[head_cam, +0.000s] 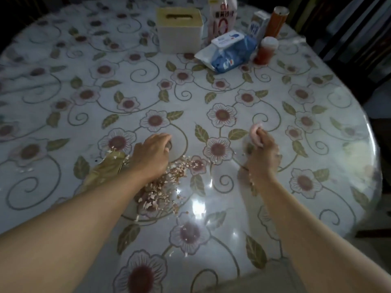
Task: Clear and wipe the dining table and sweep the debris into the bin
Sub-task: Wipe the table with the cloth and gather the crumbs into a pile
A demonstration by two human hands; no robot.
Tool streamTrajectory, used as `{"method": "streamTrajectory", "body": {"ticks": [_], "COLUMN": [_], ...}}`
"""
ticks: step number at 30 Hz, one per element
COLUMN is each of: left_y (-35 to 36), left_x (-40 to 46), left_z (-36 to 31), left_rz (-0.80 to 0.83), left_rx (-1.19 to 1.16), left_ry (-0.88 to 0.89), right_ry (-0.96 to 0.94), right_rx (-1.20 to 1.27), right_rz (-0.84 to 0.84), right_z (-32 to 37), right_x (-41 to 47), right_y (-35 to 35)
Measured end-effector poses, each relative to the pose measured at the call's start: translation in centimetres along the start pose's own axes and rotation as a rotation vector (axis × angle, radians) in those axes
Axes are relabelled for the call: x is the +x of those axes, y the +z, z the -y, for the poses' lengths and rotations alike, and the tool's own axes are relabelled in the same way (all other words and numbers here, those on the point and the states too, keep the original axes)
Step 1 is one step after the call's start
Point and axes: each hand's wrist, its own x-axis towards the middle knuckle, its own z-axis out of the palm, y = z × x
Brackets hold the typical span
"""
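Observation:
A round dining table (275, 208) carries a floral cloth under a glossy cover. A pile of broken eggshell bits (167, 187) lies near the front middle, with stray flakes around it. My left hand (151, 154) rests palm down on the table at the far edge of that pile, fingers curled; whether it holds anything is hidden. A crumpled yellowish wrapper (105, 170) lies just left of my left wrist. My right hand (262, 151) is closed around a pale pink eggshell piece (255, 134), lifted slightly above the cloth.
At the back stand a cream tissue box (179, 30), a blue wet-wipe pack (230, 52), a pink carton (222, 20), a small white box (259, 26), an orange can (277, 22) and a red jar (266, 50). Dark chairs (349, 39) stand at the right.

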Motion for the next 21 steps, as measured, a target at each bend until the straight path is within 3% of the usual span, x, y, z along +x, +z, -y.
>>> {"method": "streamTrajectory", "body": {"ticks": [6,14,18,21], "left_y": [1.6,1.6,0.6,-0.8], "left_x": [0.3,0.2,-0.1,-0.7], "left_z": [1.1,0.9,1.0,2.4], "left_rz": [-0.053,-0.003,0.011,-0.086], "left_rx": [0.007,0.001,-0.036,-0.010], "left_ry": [0.040,0.020,0.042,0.030], "right_ry": [-0.111,-0.390,-0.545,-0.460], "right_rx": [-0.304,-0.303,-0.152,0.071], "right_rz": [0.053,0.341,0.511,0.531], "right_z": [-2.4,-2.0,-0.6,1.7], "right_x": [0.9,-9.8,-14.4,-12.6], "right_y": [2.8,7.1,6.7,5.3]}}
